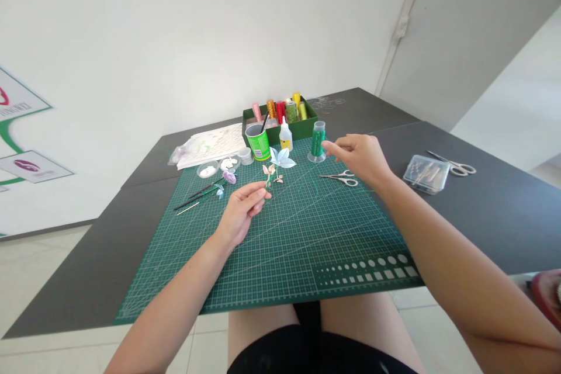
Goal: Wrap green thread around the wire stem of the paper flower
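Note:
Between its thumb and fingers, my left hand (pixel 245 208) pinches the green stem of a small craft flower sprig (pixel 269 175). Pale blue leaves (pixel 283 158) and small pinkish leaves show at the sprig's upper end. My right hand (pixel 357 155) is raised just right of the green thread spool (pixel 318 140), its thumb and fingertips pressed together; whatever they may hold is too small to make out. Small scissors (pixel 340 177) lie on the green cutting mat (pixel 280 257) below the right hand. A thin green thread lies loosely on the mat.
At the back stand a dark green box (pixel 307 127) of thread spools, a glue bottle (pixel 286 135) and a green can (pixel 258 143). Purple flower (pixel 229 177) and small dishes (pixel 207 170) sit at left. A clear pin box (pixel 426 174) and larger scissors (pixel 460 168) are at right.

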The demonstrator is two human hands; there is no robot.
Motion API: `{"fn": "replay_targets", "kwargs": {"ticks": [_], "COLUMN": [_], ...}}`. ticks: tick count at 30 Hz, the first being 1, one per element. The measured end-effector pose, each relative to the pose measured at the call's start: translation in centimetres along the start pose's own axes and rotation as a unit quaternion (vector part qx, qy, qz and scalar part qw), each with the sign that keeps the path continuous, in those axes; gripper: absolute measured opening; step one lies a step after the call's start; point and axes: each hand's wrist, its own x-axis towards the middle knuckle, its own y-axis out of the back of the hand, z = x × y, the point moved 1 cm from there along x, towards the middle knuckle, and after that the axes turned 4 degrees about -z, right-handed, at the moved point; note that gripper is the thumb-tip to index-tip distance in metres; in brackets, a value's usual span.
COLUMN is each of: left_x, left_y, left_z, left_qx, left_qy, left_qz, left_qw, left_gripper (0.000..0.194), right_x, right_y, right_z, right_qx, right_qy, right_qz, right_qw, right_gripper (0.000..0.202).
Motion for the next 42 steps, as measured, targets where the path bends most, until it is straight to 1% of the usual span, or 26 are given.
{"fn": "replay_targets", "kwargs": {"ticks": [2,4,5,6,7,8,9,10,11,12,13,14,15,16,17,20,22,24,27,30,32,34,36,39,41,42], "left_x": [0.0,0.0,0.0,0.0,0.0,0.0,0.0,0.0,-0.1,-0.1,-0.1,-0.1,-0.1,-0.1,-0.1,0.2,0.3,0.4,0.3,0.3,0.4,0.5,0.6,0.4,0.0,-0.2], "left_y": [0.1,0.1,0.2,0.2,0.1,0.1,0.0,-0.1,-0.2,-0.3,-0.4,-0.4,-0.5,-0.5,-0.5,-0.4,-0.3,-0.2,-0.2,0.0,0.3,0.5,0.6,0.3,-0.1,-0.4], "left_z": [0.0,0.0,0.0,-0.1,-0.2,-0.4,-0.6,-0.8,-1.0,-1.2,-1.4,-1.5,-1.7,-1.8,-1.9,-2.1,-2.1,-2.2,-2.3,-2.3,-2.2,-2.0,-1.9,-1.8,-2.0,-2.0], "left_qx": [-0.001,0.002,0.005,0.011,0.019,0.028,0.039,0.049,0.059,0.068,0.076,0.081,0.086,0.088,0.088,0.074,0.063,0.056,0.055,0.102,0.168,0.234,0.291,0.384,0.426,0.434], "left_qy": [0.002,0.001,-0.001,-0.003,-0.006,-0.008,-0.009,-0.009,-0.009,-0.009,-0.008,-0.007,-0.006,-0.003,0.000,0.013,0.025,0.035,0.042,0.051,0.041,0.015,-0.007,-0.016,-0.013,-0.009], "left_qz": [0.000,0.001,0.002,0.002,0.001,0.000,-0.001,-0.001,-0.002,-0.001,-0.001,0.000,0.001,0.005,0.012,0.042,0.058,0.066,0.072,0.082,0.090,0.085,0.062,0.030,0.009,-0.008], "left_qw": [1.000,1.000,1.000,1.000,1.000,1.000,0.999,0.999,0.998,0.998,0.997,0.997,0.996,0.996,0.996,0.996,0.996,0.996,0.995,0.990,0.981,0.968,0.955,0.923,0.905,0.901], "left_gripper": [0.028,0.028,0.029,0.029,0.029,0.029,0.028,0.028,0.028,0.028,0.028,0.028,0.028,0.028,0.029,0.031,0.032,0.033,0.035,0.035,0.032,0.027,0.020,0.012,0.010,0.010], "right_x": [0.3,0.5,0.4,0.2,-0.1,-0.5,-1.1,-1.8,-2.5,-3.3,-4.0,-4.6,-5.0,-5.4,-5.6,-6.0,-6.0,-6.1,-6.1,-5.8,-5.5,-5.1,-4.7,-4.2,-3.9,-3.7], "right_y": [0.6,0.9,0.9,0.6,0.1,-0.7,-1.6,-2.6,-3.6,-4.5,-5.3,-6.1,-6.7,-7.1,-7.4,-7.6,-7.4,-7.2,-6.8,-6.0,-5.2,-4.2,-3.3,-2.2,-1.8,-1.7], "right_z": [0.5,0.6,0.4,-0.1,-0.7,-1.6,-2.6,-3.7,-4.8,-5.8,-6.6,-7.2,-7.6,-7.8,-7.8,-7.4,-7.2,-7.1,-7.1,-7.2,-7.3,-7.5,-7.6,-7.7,-7.4,-7.2], "right_qx": [0.003,0.014,0.035,0.072,0.124,0.188,0.257,0.324,0.386,0.437,0.479,0.508,0.524,0.527,0.517,0.443,0.390,0.339,0.271,0.259,0.279,0.309,0.344,0.387,0.396,0.395], "right_qy": [0.004,0.004,0.002,0.000,-0.002,-0.002,-0.001,0.004,0.009,0.009,0.004,-0.007,-0.023,-0.040,-0.055,-0.064,-0.042,-0.004,0.067,0.099,0.093,0.073,0.052,0.034,0.019,0.011], "right_qz": [0.019,0.059,0.069,0.059,0.025,-0.029,-0.099,-0.175,-0.238,-0.283,-0.309,-0.319,-0.318,-0.309,-0.295,-0.250,-0.223,-0.198,-0.184,-0.198,-0.210,-0.229,-0.248,-0.262,-0.261,-0.259], "right_qw": [1.000,0.998,0.997,0.996,0.992,0.982,0.961,0.930,0.891,0.853,0.822,0.800,0.789,0.791,0.802,0.858,0.892,0.920,0.942,0.940,0.932,0.920,0.904,0.884,0.880,0.881], "right_gripper": [0.038,0.027,0.023,0.022,0.023,0.024,0.027,0.029,0.031,0.034,0.037,0.039,0.039,0.038,0.036,0.027,0.020,0.018,0.019,0.022,0.025,0.029,0.034,0.038,0.036,0.035]}}
